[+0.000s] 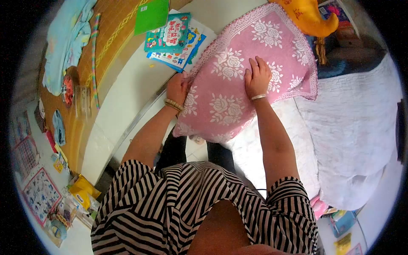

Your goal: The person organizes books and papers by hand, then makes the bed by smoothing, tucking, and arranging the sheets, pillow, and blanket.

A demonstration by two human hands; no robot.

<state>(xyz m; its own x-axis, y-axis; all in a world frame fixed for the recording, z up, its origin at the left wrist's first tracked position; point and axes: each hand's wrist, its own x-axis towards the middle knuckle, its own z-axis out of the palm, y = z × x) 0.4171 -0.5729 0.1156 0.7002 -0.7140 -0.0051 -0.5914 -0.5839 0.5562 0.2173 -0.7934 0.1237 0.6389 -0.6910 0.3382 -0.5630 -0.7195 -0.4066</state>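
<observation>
A pink pillow (238, 91) with white rose patterns and a lace-like border lies slanted in front of me, partly over a white sheet. At its left edge, my left hand (177, 88) is closed on the fabric, its fingertips partly hidden. My right hand (258, 79) rests flat on the upper face of the pillow, fingers a little apart. Just beyond my left hand is a teal children's book (168, 33), on top of other colourful books.
A green book (151, 16) lies by the teal one. An orange-yellow plush-like item (312, 17) touches the pillow's far side. White bedding (352, 127) spreads to the right. On the left, a brown mat (111, 32) carries a light-blue cloth (68, 38) and a striped stick (94, 63).
</observation>
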